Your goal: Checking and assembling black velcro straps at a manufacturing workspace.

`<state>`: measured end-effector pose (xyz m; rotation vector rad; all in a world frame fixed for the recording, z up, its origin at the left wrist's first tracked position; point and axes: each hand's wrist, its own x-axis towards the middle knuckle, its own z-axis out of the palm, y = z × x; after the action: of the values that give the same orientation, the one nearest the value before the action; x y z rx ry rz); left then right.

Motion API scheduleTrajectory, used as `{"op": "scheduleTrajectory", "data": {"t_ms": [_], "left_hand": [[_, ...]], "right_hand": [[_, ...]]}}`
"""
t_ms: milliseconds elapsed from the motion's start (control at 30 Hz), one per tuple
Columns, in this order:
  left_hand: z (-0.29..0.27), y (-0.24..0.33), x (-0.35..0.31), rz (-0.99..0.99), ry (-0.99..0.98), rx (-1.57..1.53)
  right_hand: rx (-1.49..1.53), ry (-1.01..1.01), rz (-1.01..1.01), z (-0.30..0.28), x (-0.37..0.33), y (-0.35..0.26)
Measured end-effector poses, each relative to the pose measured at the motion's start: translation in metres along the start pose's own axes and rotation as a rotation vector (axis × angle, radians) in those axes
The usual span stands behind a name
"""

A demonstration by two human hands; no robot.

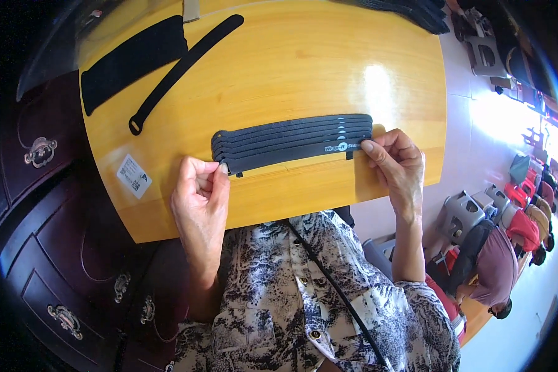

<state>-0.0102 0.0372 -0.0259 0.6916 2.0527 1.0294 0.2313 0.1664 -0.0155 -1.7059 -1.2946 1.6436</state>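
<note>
Several black hook-and-loop straps (285,137) lie fanned in overlapping rows near the table's front edge, with small pale printed marks toward their right ends. My left hand (199,198) pinches the left end of the nearest strap between thumb and fingertips. At its other end, my right hand (398,164) grips the strap with the thumb on top and fingers beneath. Two small dark tabs show below the lower edge of the row. Farther left on the table lies a single black strap (186,71) with a slotted end, slanting beside a wide black fabric piece (136,62).
The yellow wooden table (291,68) carries a white printed label (134,176) at left and a dark pile (409,12) at the far right. Dark drawers (62,248) stand left of it. Grey stools (462,217) and seated people (493,260) are off to the right.
</note>
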Motion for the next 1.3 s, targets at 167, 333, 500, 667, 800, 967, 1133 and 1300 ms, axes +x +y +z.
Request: {"op": "scheduleTrajectory", "data": {"t_ms": [167,333,500,667,800,967,1133,1300], "left_hand": [[-0.001,0.002,0.0,-0.039,0.014,-0.011],[-0.001,-0.003,0.001,0.017,-0.006,0.019],[-0.003,0.002,0.0,-0.036,0.007,-0.004],[-0.003,0.003,0.001,-0.022,-0.004,0.007],[-0.001,0.004,0.002,-0.016,0.003,0.031],[-0.002,0.005,0.004,-0.028,-0.008,0.036],[-0.008,0.006,0.009,-0.04,-0.073,0.015],[-0.016,0.02,0.016,-0.235,-0.202,-0.06]], "right_hand": [[-0.003,-0.005,0.013,0.001,0.0,-0.001],[-0.054,0.016,-0.003,0.001,0.001,0.001],[-0.085,0.04,-0.032,0.003,0.001,0.003],[-0.092,0.04,-0.018,0.004,0.0,0.0],[-0.139,0.052,-0.015,0.006,0.0,-0.005],[-0.139,0.023,-0.033,0.009,0.003,-0.006],[-0.271,-0.001,-0.133,-0.001,0.019,-0.012],[-0.343,-0.08,-0.064,-0.014,0.033,-0.009]]}}
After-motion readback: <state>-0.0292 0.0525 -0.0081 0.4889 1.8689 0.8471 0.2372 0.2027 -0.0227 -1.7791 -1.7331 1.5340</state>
